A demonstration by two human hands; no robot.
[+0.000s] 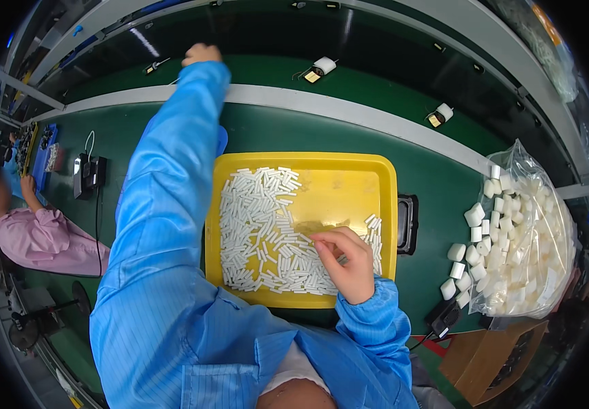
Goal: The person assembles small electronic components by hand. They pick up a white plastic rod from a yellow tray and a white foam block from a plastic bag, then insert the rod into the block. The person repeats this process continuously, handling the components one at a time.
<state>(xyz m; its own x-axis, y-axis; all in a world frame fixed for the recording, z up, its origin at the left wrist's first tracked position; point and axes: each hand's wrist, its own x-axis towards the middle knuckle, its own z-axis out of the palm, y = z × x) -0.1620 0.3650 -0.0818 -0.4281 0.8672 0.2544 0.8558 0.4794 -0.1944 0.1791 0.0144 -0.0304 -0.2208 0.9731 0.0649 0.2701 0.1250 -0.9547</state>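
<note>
A yellow tray (339,163) lies in front of me. Many short white tubes (250,225) are heaped along its left and lower parts, with a smaller group at its right wall. Over the lower right of the tray is my right hand (350,264), thumb and forefinger pinched together; whatever sits at the fingertips is too small to make out. My left arm stretches far out across the bench, and my left hand (201,53) is above the dark green conveyor belt (260,71), its fingers blurred and partly hidden. Nearest to it on the belt lies a small dark part with wires (156,65).
Small wired assemblies with white blocks (323,66) lie along the belt, behind a pale rail (349,112). A transparent bag of white foam pieces (529,252) spills at the right. A black adapter (90,176) stands left. A co-worker in pink (42,238) sits far left.
</note>
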